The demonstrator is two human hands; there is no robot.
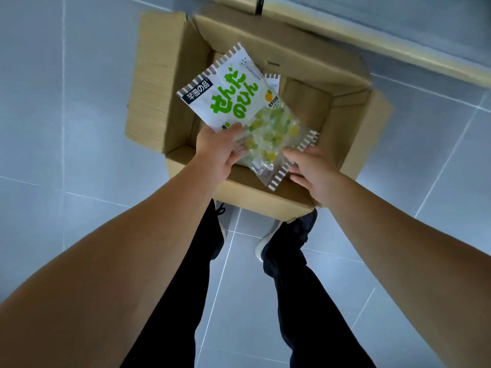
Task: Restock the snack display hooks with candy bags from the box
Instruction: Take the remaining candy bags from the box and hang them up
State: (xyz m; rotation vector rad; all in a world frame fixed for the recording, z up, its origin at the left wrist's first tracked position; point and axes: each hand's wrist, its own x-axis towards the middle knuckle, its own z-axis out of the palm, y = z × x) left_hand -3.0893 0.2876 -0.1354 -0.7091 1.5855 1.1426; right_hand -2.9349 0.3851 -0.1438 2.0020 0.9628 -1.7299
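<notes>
Gripping candy bag [239, 107] over open box [164, 75] (on tiled floor): left hand [219, 152] pinching; right hand [310, 168] spread, touching its end.

Candy bag [239, 107] glossy plastic, partly clear; box [159, 83] matt corrugated cardboard; floor [66, 115] smooth, faintly shiny tile.

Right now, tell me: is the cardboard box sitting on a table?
No, the cardboard box sits on the grey tiled floor by the person's shoes.
</notes>
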